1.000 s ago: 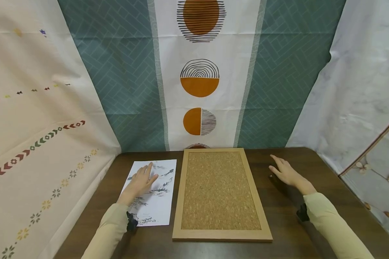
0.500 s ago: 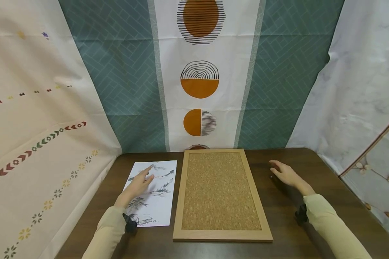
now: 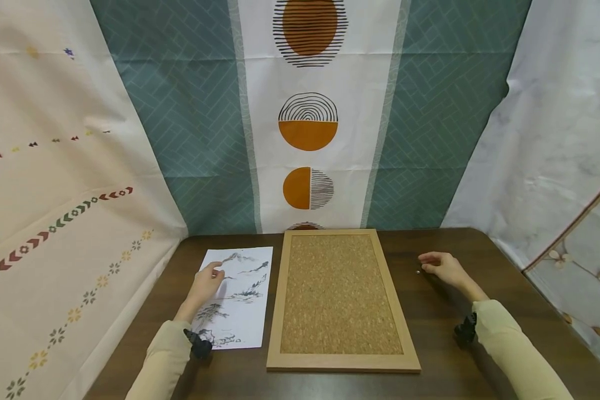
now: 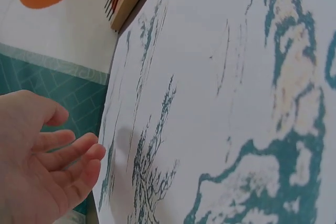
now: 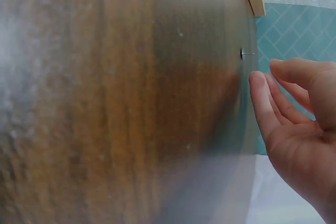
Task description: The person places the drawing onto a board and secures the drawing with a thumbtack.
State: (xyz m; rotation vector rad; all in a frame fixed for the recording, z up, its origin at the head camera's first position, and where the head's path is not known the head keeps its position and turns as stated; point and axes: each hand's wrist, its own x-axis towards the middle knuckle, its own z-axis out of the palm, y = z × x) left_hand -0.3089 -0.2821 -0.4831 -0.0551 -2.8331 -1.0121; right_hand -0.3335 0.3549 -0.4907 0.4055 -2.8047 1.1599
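Observation:
In the head view, my left hand [image 3: 205,286] hovers at the left part of a white sheet of paper [image 3: 252,328] printed with a landscape ink drawing. Its fingers bend loosely and hold nothing; the left wrist view shows a gap between this hand [image 4: 50,166] and the paper [image 4: 205,129]. To the right, my right hand [image 3: 447,269] is over the dark table beside a tiny thumbtack [image 3: 418,271]. Seen from the right wrist, the tack [image 5: 242,53] rests on its head, pin up, and my right hand's [image 5: 302,140] thumb and fingers are apart with nothing between them.
A cork board [image 3: 340,294] in a light wooden frame lies between the hands, right of the paper. The dark wooden table [image 3: 450,355] extends around it. Patterned cloths, such as the green one [image 3: 195,122], hang behind and at both sides.
My left hand has drawn back toward me on the paper, its fingers going from spread to loosely bent. My right hand's fingers have come closer together near the tack.

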